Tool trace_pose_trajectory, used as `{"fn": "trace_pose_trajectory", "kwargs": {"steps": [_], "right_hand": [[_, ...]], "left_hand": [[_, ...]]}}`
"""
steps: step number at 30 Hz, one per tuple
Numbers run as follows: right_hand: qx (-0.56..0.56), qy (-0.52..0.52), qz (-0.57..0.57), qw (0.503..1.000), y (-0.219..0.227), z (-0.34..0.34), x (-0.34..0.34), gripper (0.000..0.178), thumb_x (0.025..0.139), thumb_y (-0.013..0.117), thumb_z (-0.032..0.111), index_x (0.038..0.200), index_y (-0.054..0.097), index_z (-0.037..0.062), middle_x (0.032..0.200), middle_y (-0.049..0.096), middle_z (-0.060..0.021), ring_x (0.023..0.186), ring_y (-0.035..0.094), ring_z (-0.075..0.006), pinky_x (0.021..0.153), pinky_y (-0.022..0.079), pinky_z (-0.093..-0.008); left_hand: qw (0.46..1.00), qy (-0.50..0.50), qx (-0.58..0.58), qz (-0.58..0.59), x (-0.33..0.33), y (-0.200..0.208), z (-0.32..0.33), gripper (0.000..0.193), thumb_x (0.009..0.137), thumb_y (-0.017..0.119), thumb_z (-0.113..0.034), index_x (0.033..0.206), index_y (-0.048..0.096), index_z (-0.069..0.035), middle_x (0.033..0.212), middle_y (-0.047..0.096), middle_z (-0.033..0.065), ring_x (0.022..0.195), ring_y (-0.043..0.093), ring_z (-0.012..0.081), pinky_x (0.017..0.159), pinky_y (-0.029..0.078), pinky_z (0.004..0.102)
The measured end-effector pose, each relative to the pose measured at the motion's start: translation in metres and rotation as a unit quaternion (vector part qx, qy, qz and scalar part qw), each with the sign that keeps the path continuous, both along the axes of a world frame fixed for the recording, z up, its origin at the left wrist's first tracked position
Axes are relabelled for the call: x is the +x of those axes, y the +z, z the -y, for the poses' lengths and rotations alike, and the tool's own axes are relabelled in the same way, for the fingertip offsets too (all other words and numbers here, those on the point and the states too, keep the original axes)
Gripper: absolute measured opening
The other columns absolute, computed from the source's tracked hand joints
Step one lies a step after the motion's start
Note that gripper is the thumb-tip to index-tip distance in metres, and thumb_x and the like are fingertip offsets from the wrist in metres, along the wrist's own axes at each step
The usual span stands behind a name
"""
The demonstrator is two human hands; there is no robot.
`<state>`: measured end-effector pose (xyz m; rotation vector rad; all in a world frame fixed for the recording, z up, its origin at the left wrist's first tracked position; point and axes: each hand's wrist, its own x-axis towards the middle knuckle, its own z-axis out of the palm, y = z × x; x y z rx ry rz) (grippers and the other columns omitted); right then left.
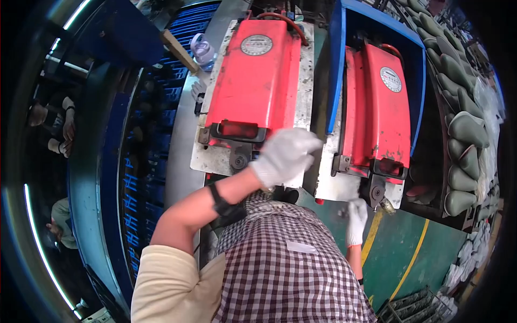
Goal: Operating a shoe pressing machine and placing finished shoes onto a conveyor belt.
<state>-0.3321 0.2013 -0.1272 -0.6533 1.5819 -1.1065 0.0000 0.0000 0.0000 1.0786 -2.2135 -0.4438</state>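
- Floor (398, 239), green with yellow lines, runs beneath and beside the machines.
- The left red machine (242, 75) stands on a pale plate (207, 159), ahead of the person; the right red machine (390, 118) stands to the right of it, a blue housing (385, 19) around its far end and sides.
- Grey-green rounded pieces (467, 129) are stacked at the far right, apart from both hands.
- The gloved left hand (286, 155) is at the near right corner of the left red machine, overlapping the end of its black handle (214, 132) in this view; contact is unclear. Its fingers are loosely bent and its underside is hidden, so I can't say whether the grip is empty.
- The gloved right hand (356, 219) is just below the near edge of the right red machine. Blur beside its fingers leaves its grip unreadable, loaded or not.
- Likely trouble: should either cover move while fingers are near its edge, they could be pinched; loose glove fabric might snag on the handle.
- Each cover carries a round pale label with small dark print; no brand can be made out.
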Motion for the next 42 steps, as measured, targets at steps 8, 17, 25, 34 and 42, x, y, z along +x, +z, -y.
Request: {"fn": "trace_pose_trajectory", "kwargs": {"steps": [8, 17, 25, 34, 42], "right_hand": [[-0.037, 0.527, -0.086, 0.845, 0.085, 0.153, 0.173, 0.038, 0.098, 0.068, 0.03, 0.118, 0.064, -0.0019, 0.101, 0.07, -0.0175, 0.097, 0.069, -0.0266, 0.091, 0.053, -0.0363], [-0.048, 0.557, -0.276, 0.782, 0.053, 0.144, 0.243, 0.053, 0.093, 0.069, 0.045, 0.12, 0.059, 0.0015, 0.101, 0.071, -0.0301, 0.1, 0.07, -0.0464, 0.089, 0.054, -0.0509], [-0.085, 0.531, -0.245, 0.807, 0.041, 0.137, 0.24, 0.051, 0.093, 0.069, 0.044, 0.124, 0.061, 0.0052, 0.098, 0.073, -0.0269, 0.098, 0.072, -0.0435, 0.088, 0.054, -0.0482], [-0.069, 0.517, -0.25, 0.816, 0.047, 0.137, 0.245, 0.044, 0.094, 0.07, 0.042, 0.118, 0.063, 0.0055, 0.097, 0.072, -0.0242, 0.095, 0.072, -0.0421, 0.085, 0.054, -0.0468], [-0.06, 0.502, -0.251, 0.825, 0.044, 0.135, 0.246, 0.046, 0.093, 0.071, 0.043, 0.117, 0.064, 0.0045, 0.096, 0.072, -0.0235, 0.093, 0.072, -0.0413, 0.084, 0.054, -0.0463]], "left_hand": [[0.975, 0.041, 0.06, 0.209, 0.11, -0.009, 0.005, 0.025, 0.088, 0.071, -0.034, 0.093, 0.073, -0.01, 0.083, 0.071, 0.0126, 0.083, 0.07, 0.0335, 0.077, 0.055, 0.0462], [0.924, 0.069, 0.248, 0.282, 0.089, -0.001, 0.032, 0.047, 0.074, 0.072, -0.058, 0.091, 0.08, -0.015, 0.089, 0.076, 0.0144, 0.086, 0.075, 0.0334, 0.078, 0.059, 0.0457], [0.921, 0.071, 0.271, 0.271, 0.088, 0.0, 0.03, 0.045, 0.072, 0.072, -0.055, 0.092, 0.081, -0.016, 0.09, 0.077, 0.0145, 0.087, 0.076, 0.0334, 0.082, 0.058, 0.046], [0.921, 0.053, 0.274, 0.271, 0.091, 0.005, 0.034, 0.047, 0.073, 0.072, -0.057, 0.092, 0.081, -0.015, 0.091, 0.077, 0.0153, 0.088, 0.076, 0.0335, 0.082, 0.058, 0.0466], [0.918, 0.044, 0.278, 0.278, 0.094, 0.005, 0.033, 0.056, 0.072, 0.071, -0.065, 0.095, 0.08, -0.015, 0.094, 0.077, 0.015, 0.091, 0.076, 0.0327, 0.083, 0.058, 0.0465]]}}
